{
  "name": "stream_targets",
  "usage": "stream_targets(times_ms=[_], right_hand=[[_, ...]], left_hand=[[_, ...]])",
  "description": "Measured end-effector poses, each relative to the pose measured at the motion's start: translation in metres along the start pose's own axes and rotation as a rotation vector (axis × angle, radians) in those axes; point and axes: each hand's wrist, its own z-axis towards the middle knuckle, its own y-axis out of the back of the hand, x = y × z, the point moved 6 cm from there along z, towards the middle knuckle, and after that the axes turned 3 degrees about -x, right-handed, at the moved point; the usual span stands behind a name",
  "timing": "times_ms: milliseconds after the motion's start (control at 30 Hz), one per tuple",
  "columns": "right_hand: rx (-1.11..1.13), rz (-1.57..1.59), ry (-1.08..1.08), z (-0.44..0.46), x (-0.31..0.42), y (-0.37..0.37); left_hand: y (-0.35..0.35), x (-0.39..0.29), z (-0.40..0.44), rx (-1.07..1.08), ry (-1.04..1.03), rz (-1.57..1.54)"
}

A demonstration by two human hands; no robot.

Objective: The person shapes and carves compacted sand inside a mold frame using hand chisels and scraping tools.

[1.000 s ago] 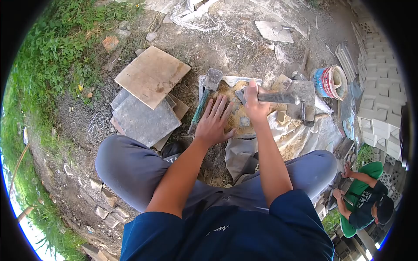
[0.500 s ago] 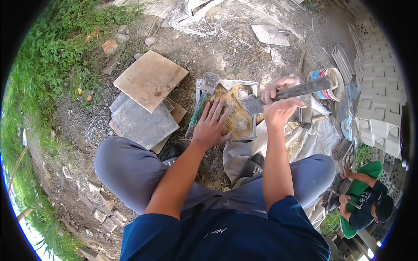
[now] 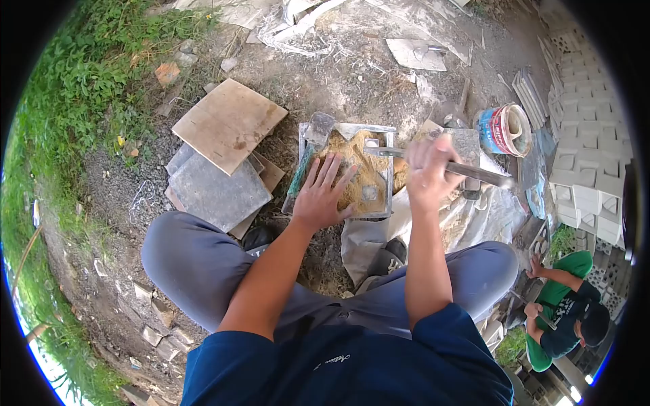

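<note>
A metal frame mould [image 3: 365, 127] lies on the ground in front of me, filled with damp yellow-brown sand [image 3: 359, 172]. My left hand [image 3: 323, 193] rests flat on the sand at the left side, fingers spread. Beside those fingers, along the mould's left edge, is a green cord-wrapped handle [image 3: 302, 169] near a square metal plate [image 3: 319, 127]. My right hand [image 3: 430, 172] is closed round a long flat metal bar tool [image 3: 484, 174]. The tool's left end is over the sand, near a small pale square [image 3: 372, 144]. A second pale square [image 3: 369, 193] shows lower down.
Stacked boards and slabs [image 3: 230, 125] lie to the left. On the right are a paint bucket [image 3: 500, 132], a dusty pale sheet [image 3: 474, 210] and stacked pale blocks [image 3: 589, 135]. A co-worker [image 3: 569, 311] sits at the lower right.
The tool has turned in my right hand, so its flat end has moved up and left to the upper pale square and its other end has dropped. My left hand stays on the sand.
</note>
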Motion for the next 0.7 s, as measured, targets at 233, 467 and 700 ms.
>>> stream_targets(times_ms=[233, 467, 700], right_hand=[[-0.092, -0.074, -0.138, -0.007, -0.018, -0.003], [-0.048, -0.086, -0.111, -0.010, -0.023, 0.005], [-0.051, -0.063, -0.112, -0.009, -0.027, 0.004]], left_hand=[[0.002, 0.003, 0.006, 0.030, 0.015, 0.020], [0.000, 0.000, 0.002, 0.006, 0.014, 0.015], [0.003, -0.001, 0.007, -0.007, 0.009, -0.003]])
